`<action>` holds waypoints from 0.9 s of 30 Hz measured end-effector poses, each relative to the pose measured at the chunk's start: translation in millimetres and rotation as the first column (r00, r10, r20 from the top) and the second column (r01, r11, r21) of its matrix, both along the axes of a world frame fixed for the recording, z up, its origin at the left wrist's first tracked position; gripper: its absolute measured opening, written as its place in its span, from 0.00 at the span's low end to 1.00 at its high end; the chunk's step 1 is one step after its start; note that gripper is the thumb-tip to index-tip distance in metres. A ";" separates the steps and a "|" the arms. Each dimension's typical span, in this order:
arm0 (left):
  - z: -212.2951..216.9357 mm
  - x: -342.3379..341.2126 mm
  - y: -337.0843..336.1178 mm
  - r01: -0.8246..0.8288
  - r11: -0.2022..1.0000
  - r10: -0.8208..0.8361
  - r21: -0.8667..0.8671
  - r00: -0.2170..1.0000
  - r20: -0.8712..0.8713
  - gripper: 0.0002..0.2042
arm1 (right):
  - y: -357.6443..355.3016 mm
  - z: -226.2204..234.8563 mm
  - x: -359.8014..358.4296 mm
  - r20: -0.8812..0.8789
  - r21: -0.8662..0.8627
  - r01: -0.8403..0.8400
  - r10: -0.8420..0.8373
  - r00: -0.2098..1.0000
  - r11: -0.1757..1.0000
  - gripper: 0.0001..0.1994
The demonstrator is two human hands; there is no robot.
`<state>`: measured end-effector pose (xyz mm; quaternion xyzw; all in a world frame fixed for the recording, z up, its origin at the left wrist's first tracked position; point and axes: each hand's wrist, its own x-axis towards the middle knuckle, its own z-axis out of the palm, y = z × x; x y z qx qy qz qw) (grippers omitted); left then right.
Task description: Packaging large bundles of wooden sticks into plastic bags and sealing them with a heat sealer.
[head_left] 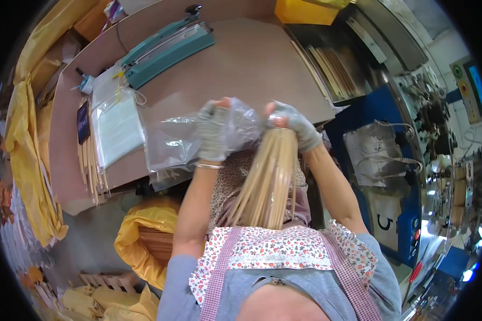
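Gloved in grey knit with the tips cut away, the fingers of my left hand (213, 134) are closed on the crinkled mouth of a clear plastic bag (235, 125), bunching the thin film against my palm. Far to the left on the brown tabletop (251, 64) lie loose pale sticks (91, 166) in a flat row, beside a stack of flat clear bags (115, 125), glossy and smooth, and a teal heat sealer (168, 51) with a long narrow bar. Another limp clear bag (168, 147) hangs over the table edge just left of my wrist. Moving right, my right hand (294, 125), in the same grey glove, is clenched around the top of a thick bundle of thin wooden sticks (268, 182); straight, pale, they fan downward toward my floral apron (284, 249). Below left sits a yellow sack (136, 235).
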<state>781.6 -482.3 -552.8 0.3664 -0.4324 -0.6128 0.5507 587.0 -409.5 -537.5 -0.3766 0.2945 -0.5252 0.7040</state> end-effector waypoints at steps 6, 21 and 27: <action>6.2 -18.7 63.8 0.144 0.898 -0.043 -0.416 0.969 0.242 0.06 | -6.5 -4.1 31.9 0.054 0.015 0.137 -0.138 0.989 0.990 0.25; 29.1 4.7 20.4 0.112 0.957 0.108 -0.267 0.718 0.688 0.12 | -12.6 50.0 16.0 -0.822 -0.086 0.087 -0.121 0.557 0.992 0.25; -6.7 10.8 -40.7 0.018 0.947 0.252 -0.320 0.575 0.778 0.13 | -74.6 22.0 -129.0 -0.688 -0.725 0.306 -0.634 -0.353 0.617 0.16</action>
